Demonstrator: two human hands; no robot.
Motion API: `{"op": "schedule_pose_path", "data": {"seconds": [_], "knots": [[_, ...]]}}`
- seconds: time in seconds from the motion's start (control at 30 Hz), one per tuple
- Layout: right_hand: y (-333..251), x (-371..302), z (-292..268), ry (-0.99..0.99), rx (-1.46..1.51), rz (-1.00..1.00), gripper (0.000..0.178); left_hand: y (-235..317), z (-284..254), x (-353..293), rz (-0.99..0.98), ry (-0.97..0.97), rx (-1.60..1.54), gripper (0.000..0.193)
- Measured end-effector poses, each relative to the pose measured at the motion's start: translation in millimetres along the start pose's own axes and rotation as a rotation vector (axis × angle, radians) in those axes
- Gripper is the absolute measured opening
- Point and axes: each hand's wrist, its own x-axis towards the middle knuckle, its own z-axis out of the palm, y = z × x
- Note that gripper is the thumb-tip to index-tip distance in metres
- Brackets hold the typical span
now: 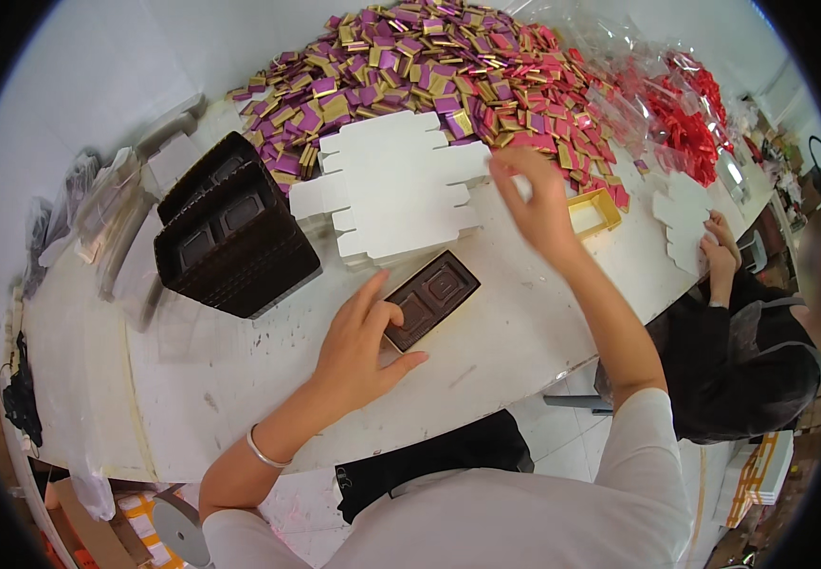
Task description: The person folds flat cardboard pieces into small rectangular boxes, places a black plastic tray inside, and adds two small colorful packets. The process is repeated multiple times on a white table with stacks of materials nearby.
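Note:
My left hand (358, 337) lies over the near left end of a small rectangular box (479, 282) with a dark brown two-compartment plastic tray (446, 284) inside. One bent finger presses into the tray; the thumb and another finger are spread to either side of the box. Farther right, my right hand (532, 199) pinches at the right flap of a flat white carton blank (392, 185), the top one of a pile. Just past my right wrist stands a small open gold box (610, 211).
Dark brown trays (240, 242) stand nested at the left. Behind the blanks rises a heap of purple, pink and gold wrapped squares (429, 66). Red ribbon-like material (685, 104) and clear film lie back right. A co-worker's hand (721, 242) holds another white blank (681, 223).

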Motion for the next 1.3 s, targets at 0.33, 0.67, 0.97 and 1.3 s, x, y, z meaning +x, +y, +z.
{"op": "schedule_pose_path", "data": {"seconds": [0.33,0.67,0.97,1.3], "knots": [[106.0,102.1,61.0,-0.248,-0.641,0.472,0.048,-16.4,0.8,2.5,0.100,0.038,-0.129,0.062],[103.5,82.5,11.2,-0.073,0.112,0.407,0.027,-15.6,1.1,0.0,0.016,0.083,-0.061,0.068],[-50.0,0.3,-3.7,-0.584,0.699,0.546,0.022,-16.4,0.2,-1.9,0.007,0.028,-0.125,0.068],[-81.5,-60.3,40.4,-0.489,0.233,-0.003,0.020,-14.3,1.0,-1.7,0.016,0.022,-0.181,0.069]]}}
